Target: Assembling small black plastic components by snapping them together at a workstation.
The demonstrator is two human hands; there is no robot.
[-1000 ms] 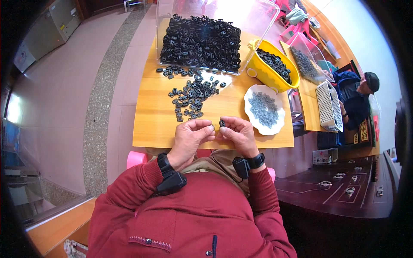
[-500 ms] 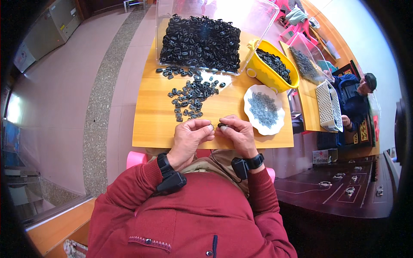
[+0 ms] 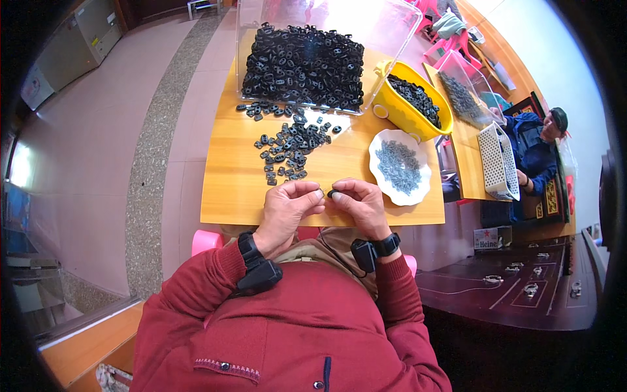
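Note:
Over the table's near edge, my left hand (image 3: 287, 208) and my right hand (image 3: 359, 206) meet fingertip to fingertip. My right thumb and fingers pinch a small black plastic piece (image 3: 332, 193), mostly covered by the fingertips. The left thumb and forefinger are closed together too; anything between them is too small to make out. Just beyond the hands lies a loose spread of small black two-holed pieces (image 3: 294, 145). To the right of my right hand, a white scalloped dish (image 3: 418, 193) holds a heap of small grey pieces (image 3: 400, 163).
A clear plastic bin (image 3: 385, 91) full of black pieces stands at the back of the wooden table (image 3: 228, 189). Beside it is a yellow tub (image 3: 385, 104) with more dark pieces. On the right, a person (image 3: 539, 147) sits behind a white perforated basket (image 3: 498, 163).
My fingertips have barely shifted, and the black piece in my right hand shows less than before. The seated person on the right has moved slightly.

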